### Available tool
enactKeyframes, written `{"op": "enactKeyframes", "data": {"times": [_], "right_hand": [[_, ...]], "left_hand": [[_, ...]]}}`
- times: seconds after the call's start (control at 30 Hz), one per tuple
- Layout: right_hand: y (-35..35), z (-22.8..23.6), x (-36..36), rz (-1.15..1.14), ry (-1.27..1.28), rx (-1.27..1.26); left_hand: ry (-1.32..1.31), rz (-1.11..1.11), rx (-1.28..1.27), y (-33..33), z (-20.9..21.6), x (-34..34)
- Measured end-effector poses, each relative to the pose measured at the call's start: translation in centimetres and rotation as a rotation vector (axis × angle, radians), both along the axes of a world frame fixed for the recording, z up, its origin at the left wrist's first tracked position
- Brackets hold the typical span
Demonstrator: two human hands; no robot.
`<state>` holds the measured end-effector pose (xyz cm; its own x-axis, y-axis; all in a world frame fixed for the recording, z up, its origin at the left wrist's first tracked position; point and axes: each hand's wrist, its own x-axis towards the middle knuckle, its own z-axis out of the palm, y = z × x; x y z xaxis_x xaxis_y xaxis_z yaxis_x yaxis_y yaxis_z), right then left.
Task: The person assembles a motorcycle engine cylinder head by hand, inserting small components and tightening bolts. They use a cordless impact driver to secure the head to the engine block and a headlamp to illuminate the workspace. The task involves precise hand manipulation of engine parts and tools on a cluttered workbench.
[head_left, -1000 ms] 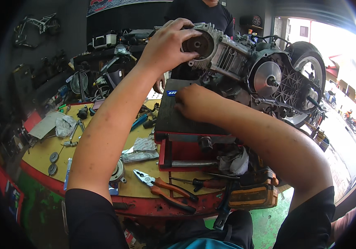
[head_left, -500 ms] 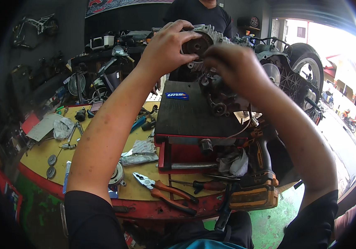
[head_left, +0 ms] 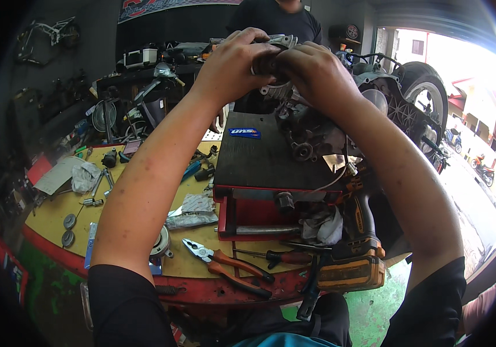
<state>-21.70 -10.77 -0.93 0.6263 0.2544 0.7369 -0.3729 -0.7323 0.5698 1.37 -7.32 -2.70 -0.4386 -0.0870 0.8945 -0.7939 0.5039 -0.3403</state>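
Engine: silver-grey, lower case (head_left: 308,136) above right half of the black-topped red stand (head_left: 251,168); near end up past the stand's far edge, between your hands.
Orientation: long axis left to right; finned end points left, rear wheel (head_left: 430,89) end points right, out beyond the stand's right edge.
Left hand (head_left: 236,62): your fingers gripping the finned end's left rim, thumb underneath, beside the dark round part (head_left: 264,66).
Right hand (head_left: 317,72): against the same end from the right, next to your left; fingers mostly hidden, can't tell if closed on anything.
Surface (head_left: 186,269): yellow top, red front edge, carries the stand.
Pliers (head_left: 230,263): orange handles, near surface's front edge, nose to far left, handles to near right.
Drill (head_left: 365,222): yellow-black, surface's front right corner, right of the red-handled screwdriver (head_left: 291,257).
Crumpled wrap (head_left: 326,225): whitish, stand's drawer, right end.
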Motion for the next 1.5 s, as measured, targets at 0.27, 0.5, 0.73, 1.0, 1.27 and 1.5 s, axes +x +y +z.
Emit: {"op": "enactKeyframes", "data": {"times": [0.27, 0.5, 0.73, 1.0, 1.27, 1.5], "right_hand": [[0.1, -0.1, 0.7, -0.102, 0.053, -0.120], [0.4, 0.1, 1.6, -0.295, 0.030, -0.214], [0.1, 0.1, 2.2, -0.465, 0.035, -0.296], [0.7, -0.1, 2.5, -0.473, 0.025, -0.344], [0.2, 0.1, 2.5, -0.564, 0.053, -0.373], [0.9, -0.3, 2.8, -0.657, 0.075, -0.266]], "left_hand": [[0.006, -0.023, -0.006, -0.1, 0.1, -0.1], [0.037, -0.039, 0.005, 0.1, -0.1, -0.3], [0.042, -0.029, 0.000, 0.1, 0.0, -0.3], [0.034, -0.013, -0.045, -0.3, -0.1, -0.2], [0.037, -0.028, -0.037, -0.1, -0.2, -0.4], [0.033, -0.027, -0.039, -0.2, -0.1, -0.3]]}}
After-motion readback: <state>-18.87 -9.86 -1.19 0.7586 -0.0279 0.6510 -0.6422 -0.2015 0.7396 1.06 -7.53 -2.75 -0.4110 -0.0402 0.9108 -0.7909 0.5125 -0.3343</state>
